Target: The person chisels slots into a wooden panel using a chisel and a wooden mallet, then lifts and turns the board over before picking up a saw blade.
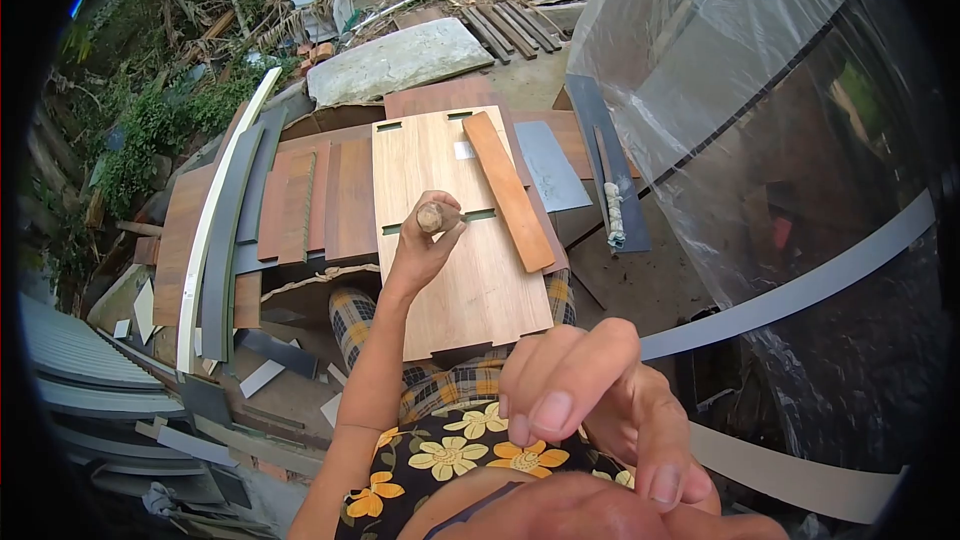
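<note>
Over the pale wood panel [460, 290], my left hand [425, 240] is wrapped round a tool with a rounded wooden end [430, 217] that points up at the camera. The tool's lower part is hidden under the hand, near the panel's middle slot. My right hand [600, 400] is raised close to the camera, its fingers bent and apart, and nothing shows between them. A flat orange-brown wooden strip [508, 192] lies slantwise on the panel's right side. Dark slots are cut near the panel's top edge and across its middle.
Brown boards [350, 200] and long grey strips [232, 230] lie left of the panel. To the right are a blue-grey board [550, 165] and a dark board with a wrapped stick [613, 210]. Clear plastic sheeting [700, 70] hangs at the right. A stone slab [400, 60] lies beyond.
</note>
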The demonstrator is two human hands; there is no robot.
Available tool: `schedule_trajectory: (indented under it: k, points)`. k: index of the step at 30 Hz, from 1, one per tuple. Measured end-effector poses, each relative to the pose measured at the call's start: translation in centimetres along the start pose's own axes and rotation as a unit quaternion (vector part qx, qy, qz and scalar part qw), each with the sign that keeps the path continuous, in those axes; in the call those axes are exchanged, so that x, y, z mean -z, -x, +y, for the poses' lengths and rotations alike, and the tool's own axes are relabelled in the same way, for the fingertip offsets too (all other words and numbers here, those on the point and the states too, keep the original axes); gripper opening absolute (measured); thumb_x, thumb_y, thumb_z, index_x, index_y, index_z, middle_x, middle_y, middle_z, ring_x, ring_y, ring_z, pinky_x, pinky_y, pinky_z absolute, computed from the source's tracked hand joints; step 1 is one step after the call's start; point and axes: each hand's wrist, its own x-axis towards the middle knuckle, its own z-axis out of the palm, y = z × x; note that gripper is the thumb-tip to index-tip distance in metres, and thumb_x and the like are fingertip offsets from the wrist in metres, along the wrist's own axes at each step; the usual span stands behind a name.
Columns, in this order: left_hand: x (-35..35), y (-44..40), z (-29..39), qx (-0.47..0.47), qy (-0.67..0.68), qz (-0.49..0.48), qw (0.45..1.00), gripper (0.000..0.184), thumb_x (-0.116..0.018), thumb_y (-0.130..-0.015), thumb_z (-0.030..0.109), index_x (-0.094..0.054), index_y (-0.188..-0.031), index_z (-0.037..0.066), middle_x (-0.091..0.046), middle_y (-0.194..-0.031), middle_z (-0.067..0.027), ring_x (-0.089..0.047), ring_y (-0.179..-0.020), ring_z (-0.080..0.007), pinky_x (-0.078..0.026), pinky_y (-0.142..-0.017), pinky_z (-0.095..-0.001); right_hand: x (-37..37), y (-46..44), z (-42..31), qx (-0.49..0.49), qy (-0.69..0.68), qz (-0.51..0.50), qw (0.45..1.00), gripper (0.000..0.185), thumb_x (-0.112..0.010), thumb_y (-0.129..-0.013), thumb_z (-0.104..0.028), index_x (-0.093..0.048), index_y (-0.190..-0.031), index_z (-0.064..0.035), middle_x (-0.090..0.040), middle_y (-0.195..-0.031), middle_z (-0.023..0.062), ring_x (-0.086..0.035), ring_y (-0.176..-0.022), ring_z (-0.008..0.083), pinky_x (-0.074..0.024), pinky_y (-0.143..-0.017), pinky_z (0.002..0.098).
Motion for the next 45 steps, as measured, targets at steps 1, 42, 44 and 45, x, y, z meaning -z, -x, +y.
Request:
schedule_trajectory:
  k: [1,42,44,45]
  points:
    - [0.0,0.1,0.1,0.002,-0.004,0.000,1.000,0.023,-0.065,-0.083,-0.002,-0.054,-0.101,0.006,-0.056,-0.093,-0.0026,-0.055,-0.088,-0.0124,-0.048,-0.078,-0.0277,0.2,0.1,-0.1,-0.004,0.000,-0.003,1.000,0.038,-0.038,-0.097,-0.056,-0.064,-0.116,-0.0344,-0.048,-0.115,0.0130,-0.053,-0.097,0.0262,-0.0404,-0.081,0.0396]
    - [-0.1,-0.9,-1.1,0.056,0.046,0.030,0.997,0.029,-0.066,-0.087,0.001,-0.053,-0.112,0.006,-0.061,-0.107,-0.0054,-0.061,-0.104,-0.0150,-0.052,-0.088,-0.0289,21.3,10.7,15.5,-0.464,0.715,0.138,0.504,0.083,-0.077,-0.067,-0.037,-0.044,-0.135,-0.0047,-0.052,-0.116,0.0195,-0.050,-0.112,0.0366,-0.0446,-0.091,0.0466]
    - [-0.4,-1.2,-1.1,0.057,0.037,0.017,0.998,0.028,-0.067,-0.086,0.001,-0.054,-0.111,0.006,-0.061,-0.106,-0.0049,-0.062,-0.103,-0.0147,-0.052,-0.088,-0.0288,21.4,11.2,15.9,-0.442,0.727,0.147,0.505,0.080,-0.075,-0.067,-0.036,-0.045,-0.134,-0.0046,-0.053,-0.114,0.0201,-0.051,-0.110,0.0373,-0.0451,-0.090,0.0471]
    - [-0.7,-1.4,-0.9,0.055,0.018,0.010,0.998,0.028,-0.067,-0.086,0.000,-0.054,-0.110,0.006,-0.061,-0.106,-0.0045,-0.062,-0.102,-0.0143,-0.052,-0.088,-0.0287,21.5,11.2,15.9,-0.444,0.722,0.151,0.509,0.078,-0.074,-0.066,-0.034,-0.046,-0.133,-0.0051,-0.054,-0.113,0.0199,-0.052,-0.109,0.0373,-0.0453,-0.090,0.0473]
